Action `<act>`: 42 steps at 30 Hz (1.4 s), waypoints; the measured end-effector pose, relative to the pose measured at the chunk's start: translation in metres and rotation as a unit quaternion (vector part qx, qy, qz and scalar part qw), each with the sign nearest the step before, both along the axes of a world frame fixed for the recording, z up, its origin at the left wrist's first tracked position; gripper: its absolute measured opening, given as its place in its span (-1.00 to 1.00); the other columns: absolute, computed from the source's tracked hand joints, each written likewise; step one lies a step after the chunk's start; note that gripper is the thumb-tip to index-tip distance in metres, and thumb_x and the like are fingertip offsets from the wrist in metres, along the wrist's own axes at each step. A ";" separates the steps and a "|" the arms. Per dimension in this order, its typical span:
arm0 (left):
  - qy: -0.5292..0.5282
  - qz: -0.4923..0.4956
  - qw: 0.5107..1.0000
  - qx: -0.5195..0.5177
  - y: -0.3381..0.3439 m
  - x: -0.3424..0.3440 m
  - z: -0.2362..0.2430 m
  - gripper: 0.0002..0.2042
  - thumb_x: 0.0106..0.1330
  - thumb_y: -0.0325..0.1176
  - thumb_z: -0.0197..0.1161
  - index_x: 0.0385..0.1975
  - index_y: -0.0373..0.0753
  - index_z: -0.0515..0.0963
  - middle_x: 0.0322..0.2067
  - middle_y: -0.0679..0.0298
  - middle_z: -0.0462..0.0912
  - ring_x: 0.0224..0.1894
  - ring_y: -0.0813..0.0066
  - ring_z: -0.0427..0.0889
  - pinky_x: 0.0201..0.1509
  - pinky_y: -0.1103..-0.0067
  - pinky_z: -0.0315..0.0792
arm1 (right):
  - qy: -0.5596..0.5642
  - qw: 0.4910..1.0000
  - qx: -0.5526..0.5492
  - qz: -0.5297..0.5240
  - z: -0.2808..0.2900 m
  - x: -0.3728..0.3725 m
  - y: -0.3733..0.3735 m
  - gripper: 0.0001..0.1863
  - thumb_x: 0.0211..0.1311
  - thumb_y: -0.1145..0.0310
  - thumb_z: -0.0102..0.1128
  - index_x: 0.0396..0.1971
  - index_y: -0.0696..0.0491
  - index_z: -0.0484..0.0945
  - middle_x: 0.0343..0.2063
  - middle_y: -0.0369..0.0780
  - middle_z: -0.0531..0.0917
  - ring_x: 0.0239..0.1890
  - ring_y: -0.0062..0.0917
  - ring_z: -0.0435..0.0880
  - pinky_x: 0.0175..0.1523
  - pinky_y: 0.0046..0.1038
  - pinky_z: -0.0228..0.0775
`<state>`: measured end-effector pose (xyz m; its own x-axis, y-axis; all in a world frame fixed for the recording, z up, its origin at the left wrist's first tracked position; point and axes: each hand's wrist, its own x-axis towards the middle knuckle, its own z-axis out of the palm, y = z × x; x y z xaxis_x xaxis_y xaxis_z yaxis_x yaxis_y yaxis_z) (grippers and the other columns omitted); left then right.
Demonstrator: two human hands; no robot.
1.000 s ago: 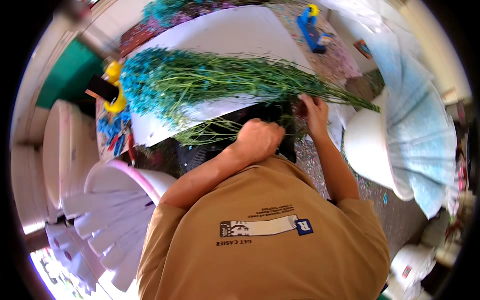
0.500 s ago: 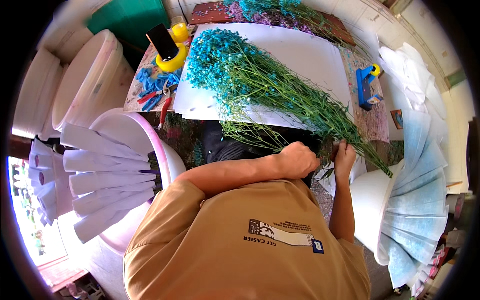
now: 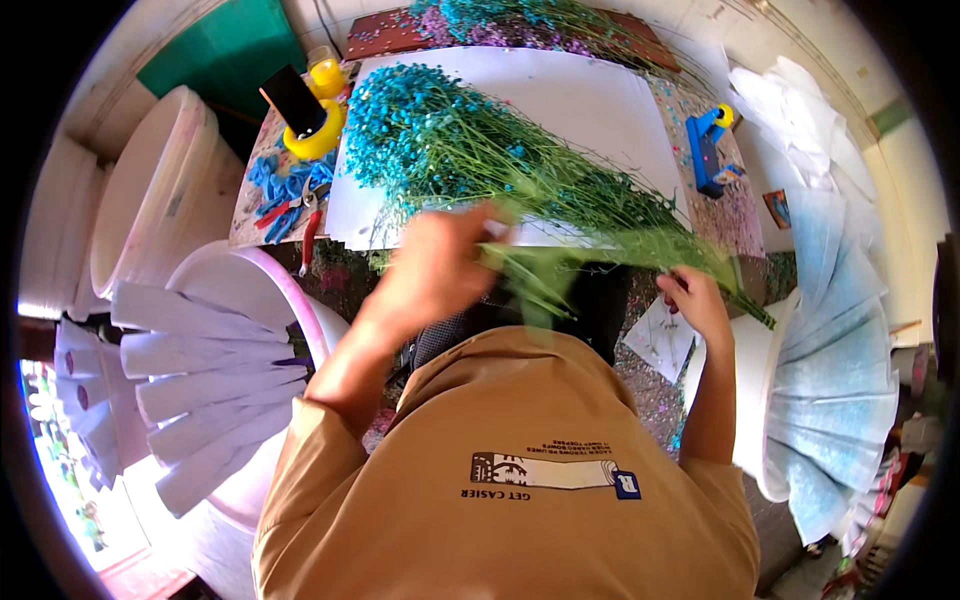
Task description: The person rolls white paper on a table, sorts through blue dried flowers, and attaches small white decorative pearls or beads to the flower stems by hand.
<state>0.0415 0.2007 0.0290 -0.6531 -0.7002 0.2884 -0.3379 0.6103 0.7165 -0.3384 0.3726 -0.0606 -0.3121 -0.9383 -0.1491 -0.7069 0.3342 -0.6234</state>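
Left hand (image 3: 440, 265), blurred, fingers closed around green stems (image 3: 530, 275) at about 3 o'clock of it. Blue-dyed flower bunch (image 3: 450, 140) lies across white paper (image 3: 590, 100) on the worktop. Right hand (image 3: 695, 300), at 4 o'clock of the bunch, pinches the stem ends.

The left hand (image 3: 440, 262) is motion-blurred, its fingers indistinct, as are the green stems (image 3: 535, 272) it grips. The right hand (image 3: 696, 303) hides its own fingertips.

Flower bunch (image 3: 470, 160) lies on the paper sheet (image 3: 600, 110), pliers (image 3: 308, 222) to its left.
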 end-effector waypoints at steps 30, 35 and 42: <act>0.020 0.017 0.963 -0.269 0.014 -0.055 -0.015 -0.86 0.00 -0.42 0.36 -0.45 -0.18 0.55 -0.46 0.30 0.59 -0.26 0.23 0.51 -0.12 0.32 0.35 | 0.062 0.905 -0.382 0.175 0.014 0.100 -0.122 -0.83 0.11 0.59 0.33 -0.28 0.08 0.65 -0.30 -0.18 0.66 -0.25 -0.26 0.66 -0.15 -0.32 0.48; -0.003 0.046 0.986 -0.158 0.013 -0.052 -0.040 -0.76 0.05 -0.49 0.35 -0.26 -0.22 0.55 -0.46 0.18 0.61 -0.28 0.08 0.61 -0.23 0.24 0.54 | 0.106 0.884 -0.428 0.153 0.012 0.099 -0.113 -0.73 0.12 0.72 0.23 -0.17 0.18 0.65 -0.28 -0.15 0.62 -0.21 -0.30 0.67 -0.14 -0.36 0.54; 0.023 0.051 0.974 -0.221 0.010 -0.045 -0.038 -0.77 -0.05 -0.50 0.34 -0.35 -0.20 0.53 -0.42 0.27 0.63 -0.23 0.19 0.55 -0.17 0.30 0.48 | 0.073 0.864 -0.476 0.145 0.033 0.106 -0.100 -0.85 -0.04 0.66 0.16 -0.44 0.15 0.60 -0.41 -0.16 0.57 -0.34 -0.20 0.55 -0.21 -0.24 0.38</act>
